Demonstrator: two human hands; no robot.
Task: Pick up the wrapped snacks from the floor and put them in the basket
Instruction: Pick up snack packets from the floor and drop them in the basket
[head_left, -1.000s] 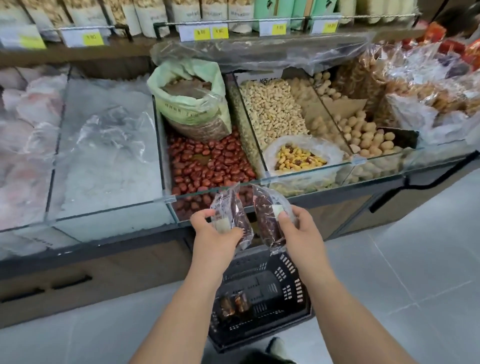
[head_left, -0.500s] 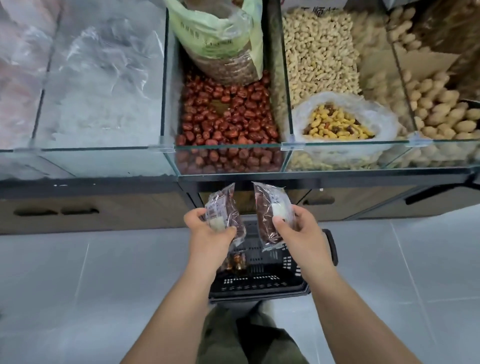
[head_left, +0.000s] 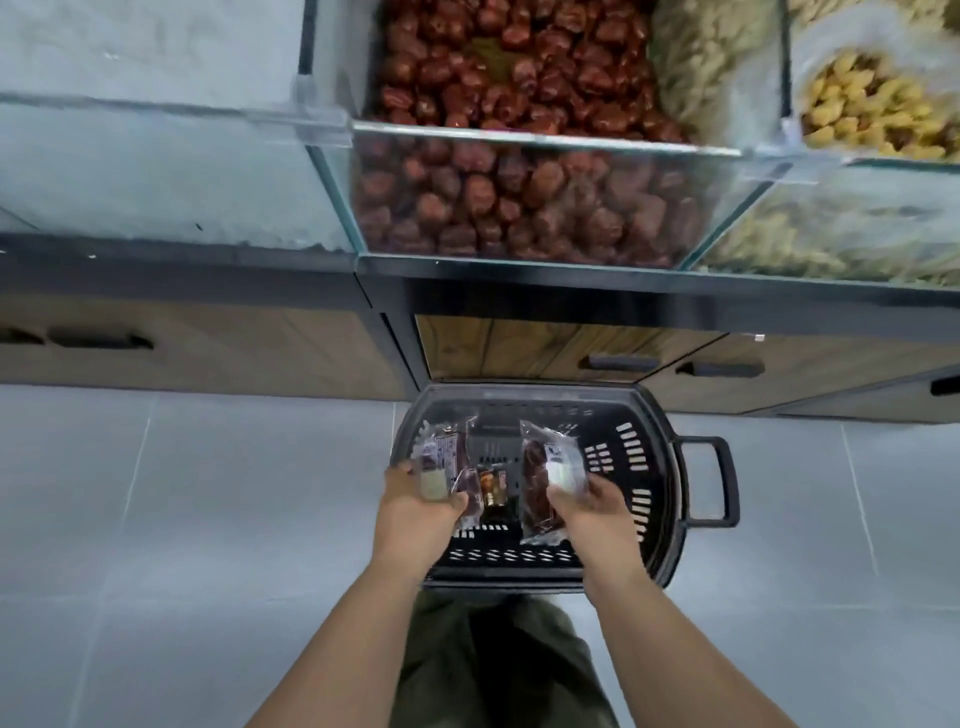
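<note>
while looking straight down, nearest at the bottom edge: olive-green trousers (head_left: 498, 670) and two bare forearms reaching forward. left hand (head_left: 415, 512) pinching a clear-wrapped dark red snack with a pale label (head_left: 445, 457) between thumb and curled fingers, over the left side of a black slotted plastic basket (head_left: 662, 441). right hand (head_left: 587, 506) gripping a second clear-wrapped dark red snack (head_left: 545, 467) the same way, over the basket's middle, the two packets apart. between them, down on the basket's bottom, a small brown wrapped snack (head_left: 492, 488). black loop handle (head_left: 712, 483) sticking out from the basket's right rim. basket standing on pale grey floor tiles (head_left: 208, 519), far rim just beside wood-fronted cabinet drawers (head_left: 519, 348) with dark handles. above those, blurred: a glass bin of red dates (head_left: 519, 197), a white-filled bin (head_left: 156, 171) to its left, a bag of yellow dried fruit (head_left: 872, 109) near the top right corner.
</note>
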